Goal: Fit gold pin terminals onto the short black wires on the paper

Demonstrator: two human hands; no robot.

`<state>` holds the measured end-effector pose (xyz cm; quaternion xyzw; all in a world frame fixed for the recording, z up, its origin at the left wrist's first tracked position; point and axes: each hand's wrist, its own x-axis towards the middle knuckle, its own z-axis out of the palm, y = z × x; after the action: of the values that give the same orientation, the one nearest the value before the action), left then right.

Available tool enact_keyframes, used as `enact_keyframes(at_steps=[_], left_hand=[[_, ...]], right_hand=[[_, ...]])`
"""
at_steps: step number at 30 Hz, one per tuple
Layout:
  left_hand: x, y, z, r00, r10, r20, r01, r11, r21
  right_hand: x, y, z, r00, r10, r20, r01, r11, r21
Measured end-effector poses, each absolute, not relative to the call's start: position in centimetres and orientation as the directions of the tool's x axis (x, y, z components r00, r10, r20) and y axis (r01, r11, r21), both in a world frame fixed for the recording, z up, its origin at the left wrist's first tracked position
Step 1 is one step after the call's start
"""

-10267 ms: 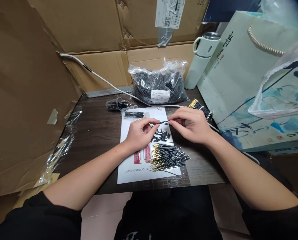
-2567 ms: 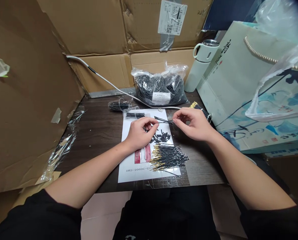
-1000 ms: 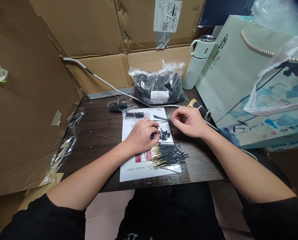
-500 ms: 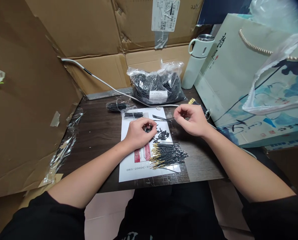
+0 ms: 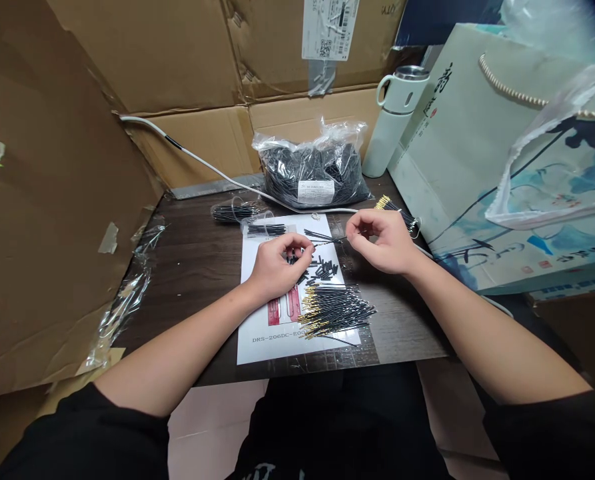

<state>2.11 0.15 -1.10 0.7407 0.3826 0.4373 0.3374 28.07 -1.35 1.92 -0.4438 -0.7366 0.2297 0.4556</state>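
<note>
Head view: right hand (image 5: 383, 240) pinches a thin wire (image 5: 344, 239), left hand (image 5: 281, 268) grip unclear; gold-tipped wires (image 5: 336, 311) seem done, loose black tubes (image 5: 328, 269) remain

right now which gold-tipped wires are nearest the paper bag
The bundle partly hidden behind the right hand; the other gold-tipped wires lie loose, mostly on the sheet.

Whether the left hand (image 5: 282, 265) or right hand (image 5: 382, 240) pinches anything is too small to tell. The left hand covers some short black tubes (image 5: 326, 269); the right hand hides part of a tied gold-tipped bundle (image 5: 404, 217). Loose gold-tipped wires (image 5: 334, 310) cover the end of the code (image 5: 277, 337) on the printed sheet (image 5: 250, 353). The frame crops the shipping label (image 5: 330, 33) and paper bag (image 5: 457, 147).
</note>
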Motion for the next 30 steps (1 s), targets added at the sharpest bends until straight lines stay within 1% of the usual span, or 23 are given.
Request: enact_keyframes(at_steps=[9, 23, 30], left_hand=[[2.14, 0.21, -1.06, 0.332, 0.852, 0.405, 0.271, -0.497, 0.824], [1.92, 0.3, -1.35, 0.389, 0.813, 0.433, 0.242, -0.544, 0.804], [1.82, 0.31, -1.49, 0.388, 0.82, 0.42, 0.242, -0.531, 0.812]], right_hand=[[28.16, -1.31, 2.03, -0.211, 0.857, 0.471, 0.454, 0.512, -0.729], [28.56, -1.26, 2.27, -0.225, 0.879, 0.42, 0.475, 0.476, -0.74], [28.15, -1.41, 2.17, -0.245, 0.863, 0.441, 0.481, 0.503, -0.718]])
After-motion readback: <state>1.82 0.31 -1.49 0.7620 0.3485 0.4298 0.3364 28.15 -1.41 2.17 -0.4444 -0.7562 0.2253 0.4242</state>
